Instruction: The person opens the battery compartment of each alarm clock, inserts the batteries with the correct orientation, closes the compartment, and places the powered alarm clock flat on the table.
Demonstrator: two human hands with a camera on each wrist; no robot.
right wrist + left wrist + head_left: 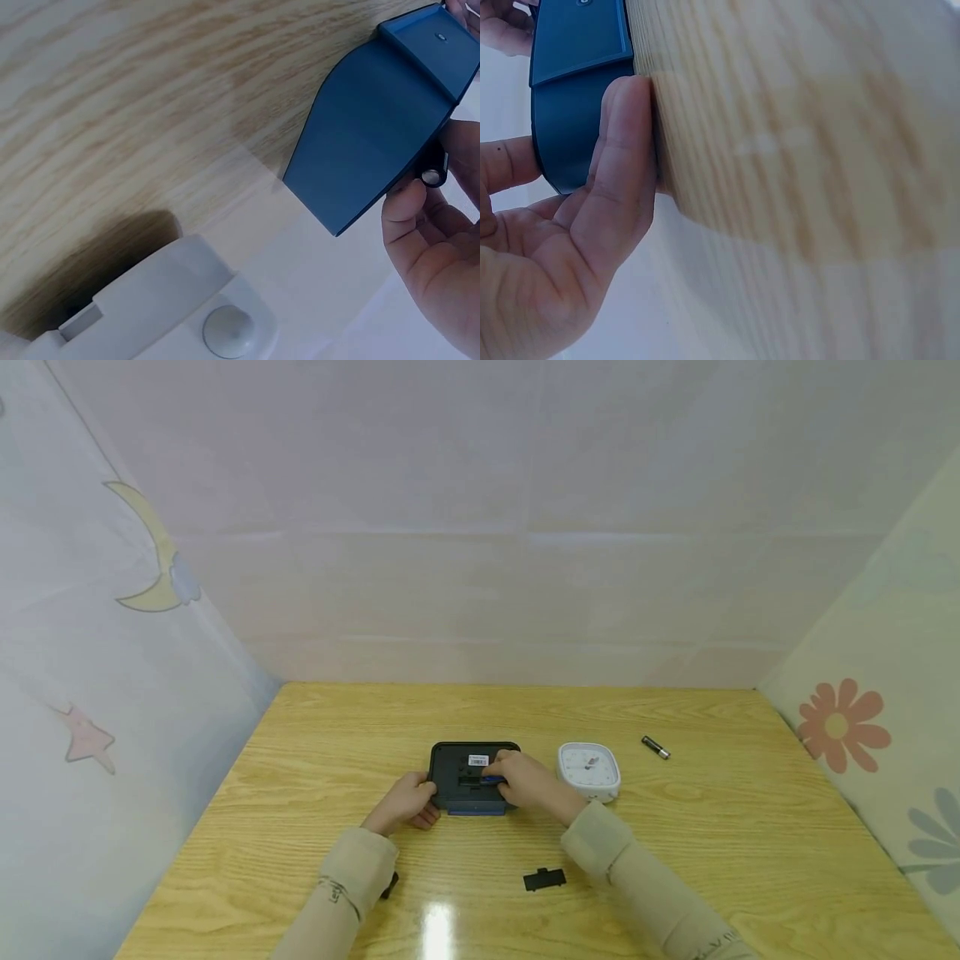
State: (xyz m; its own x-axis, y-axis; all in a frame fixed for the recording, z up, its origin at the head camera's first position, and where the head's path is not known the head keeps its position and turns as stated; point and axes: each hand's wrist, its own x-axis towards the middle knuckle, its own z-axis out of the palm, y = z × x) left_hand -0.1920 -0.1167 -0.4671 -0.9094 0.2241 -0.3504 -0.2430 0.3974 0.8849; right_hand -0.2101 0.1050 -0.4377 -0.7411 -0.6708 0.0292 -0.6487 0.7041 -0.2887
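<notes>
A black wedge-shaped device (450,764) stands with its back toward me, showing a white barcode label (478,761) and an open battery slot (468,782). My left hand (408,799) grips its left side, thumb on the back and fingers around the lower edge; the left wrist view shows this hand (585,232) at the casing's end. With my right hand (525,779) I pinch a blue battery (492,780) at the right part of the slot. Its round metal end (431,177) shows between the fingers in the right wrist view. How far it sits in the slot is hidden.
A white square clock (588,768) lies face up right of the device. Farther right is a loose black-and-silver battery (656,747). A black battery cover (543,879) lies nearer on the wooden table (712,843). Another small dark piece (390,886) is partly hidden by my left sleeve.
</notes>
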